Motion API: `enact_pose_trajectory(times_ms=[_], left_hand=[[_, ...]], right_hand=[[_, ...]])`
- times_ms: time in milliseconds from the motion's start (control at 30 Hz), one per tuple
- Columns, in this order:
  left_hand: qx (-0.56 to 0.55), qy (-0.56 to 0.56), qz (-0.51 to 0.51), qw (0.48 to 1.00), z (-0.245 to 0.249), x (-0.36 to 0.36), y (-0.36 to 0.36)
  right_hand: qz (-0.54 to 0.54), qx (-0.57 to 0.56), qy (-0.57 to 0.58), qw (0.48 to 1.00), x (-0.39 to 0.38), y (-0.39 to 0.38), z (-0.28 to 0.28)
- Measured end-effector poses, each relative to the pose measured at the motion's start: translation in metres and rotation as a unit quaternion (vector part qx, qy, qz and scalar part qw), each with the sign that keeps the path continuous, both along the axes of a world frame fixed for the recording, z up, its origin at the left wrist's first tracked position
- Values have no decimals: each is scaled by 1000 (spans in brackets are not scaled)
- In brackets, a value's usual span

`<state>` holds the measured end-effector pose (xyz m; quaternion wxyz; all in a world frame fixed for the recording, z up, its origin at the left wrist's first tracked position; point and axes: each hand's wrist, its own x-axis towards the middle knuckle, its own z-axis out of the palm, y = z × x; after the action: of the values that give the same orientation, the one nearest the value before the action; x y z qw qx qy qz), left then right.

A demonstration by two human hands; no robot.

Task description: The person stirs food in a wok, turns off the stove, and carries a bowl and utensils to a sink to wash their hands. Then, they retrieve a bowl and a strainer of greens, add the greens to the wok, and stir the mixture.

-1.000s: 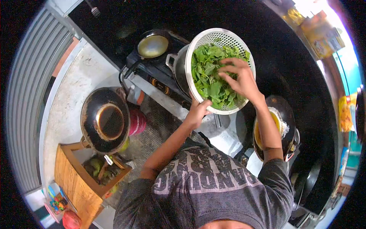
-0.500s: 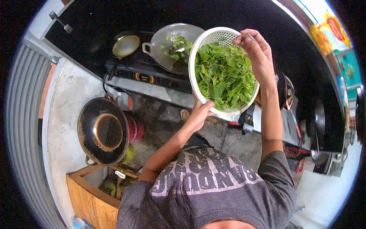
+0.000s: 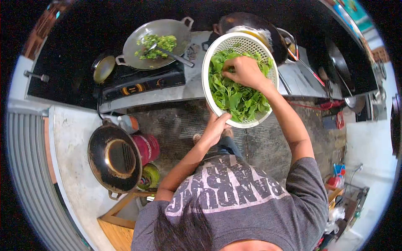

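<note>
A white perforated basket [image 3: 205, 83] full of green leaves [image 3: 238, 98] is tilted in front of me. My left hand [image 3: 216, 126] grips its lower left rim, thumb over the edge. Inside the basket, my right hand [image 3: 243, 73] is closed at the leaves with its fingers bent down; what it pinches, if anything, is too hidden to make out. To the left, a grey wok [image 3: 138, 35] on the stove holds chopped greens [image 3: 165, 44] and a ladle [image 3: 176, 56].
A small pan [image 3: 104, 69] stands left of the wok. Behind the basket is a dark wok [image 3: 240, 21] with something yellow and white in it. A blackened wok [image 3: 115, 159] hangs at lower left, near a pink gas cylinder [image 3: 147, 148].
My view has turned to the right, and the grey wok shows fully. My right hand has moved from the basket's upper right rim down into the leaves. My left hand keeps its hold.
</note>
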<state>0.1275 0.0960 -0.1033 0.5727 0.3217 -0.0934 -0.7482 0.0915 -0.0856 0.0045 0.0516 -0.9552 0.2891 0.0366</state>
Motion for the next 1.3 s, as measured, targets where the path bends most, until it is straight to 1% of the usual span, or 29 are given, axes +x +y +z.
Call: enact_pose_trajectory(times_ms=[33, 100, 133, 167, 267, 367, 467, 500, 600, 633, 733, 767, 833, 867, 900, 933, 967, 1000, 1033, 1067, 1133, 1167, 1200, 1233, 1300], left_hand=[[5, -6, 14, 1000, 3, 3, 0], [11, -12, 46, 999, 17, 9, 1], [6, -8, 39, 999, 20, 12, 2], [1, -9, 32, 999, 16, 11, 3], [-15, 5, 6, 1000, 16, 22, -3], [-14, 25, -12, 1000, 16, 34, -8], [10, 4, -42, 999, 13, 42, -3], [6, 2, -57, 998, 7, 47, -5], [-17, 9, -52, 998, 4, 56, -7], [-14, 15, -42, 999, 1, 49, -3], [-35, 8, -34, 999, 1, 46, -4], [-39, 16, -35, 998, 0, 46, -5], [-48, 32, -37, 998, -3, 43, -7], [-32, 15, -44, 998, -12, 30, 1], [-29, 5, -43, 999, -16, 29, 0], [-28, -6, -41, 999, -21, 29, -3], [-30, -19, -61, 997, -25, 31, -7], [-32, -32, -81, 996, -29, 32, -11], [-33, -44, -102, 993, -33, 33, -15], [-24, -43, -104, 993, -32, 35, -18], [-7, -38, -113, 993, -26, 28, -24], [7, -60, -135, 989, -40, 25, -27], [11, -68, -145, 987, -41, 25, -32], [14, -75, -154, 985, -41, 27, -37], [20, -76, -180, 980, -42, 29, -47]], right_hand=[[-32, 19, -37, 999, -1, 2, 5], [-85, 22, -77, 993, 0, 0, 31], [-112, 23, -96, 989, 1, 2, 48], [-146, 57, -125, 980, -1, 6, 59], [-159, 174, -247, 940, -6, -1, 70], [-247, 279, -291, 881, 9, 18, 99], [-265, 427, -346, 792, 0, 17, 89], [-256, 393, -335, 817, 1, 15, 84], [-320, 529, -428, 659, 9, 22, 93], [-313, 553, -425, 644, -4, 20, 88], [-355, 557, -393, 639, -18, 27, 85], [-336, 590, -394, 620, -27, 22, 78], [-324, 551, -405, 654, -43, 18, 70], [-322, 538, -418, 657, -62, 26, 56], [-356, 489, -408, 683, -56, 26, 55], [-326, 423, -389, 751, -54, 23, 46], [-293, 348, -367, 811, -51, 20, 37], [-260, 269, -340, 863, -46, 16, 31], [-266, 229, -195, 916, -45, 14, 31], [-164, 114, -178, 964, -41, 10, 16], [-109, 12, -46, 993, -37, 9, -6], [-113, -2, -10, 994, -32, 8, -18], [-118, -18, 28, 992, -28, 5, -28], [-125, -33, 48, 990, -27, 0, -37], [-153, -16, -5, 988, -36, -11, -33]])
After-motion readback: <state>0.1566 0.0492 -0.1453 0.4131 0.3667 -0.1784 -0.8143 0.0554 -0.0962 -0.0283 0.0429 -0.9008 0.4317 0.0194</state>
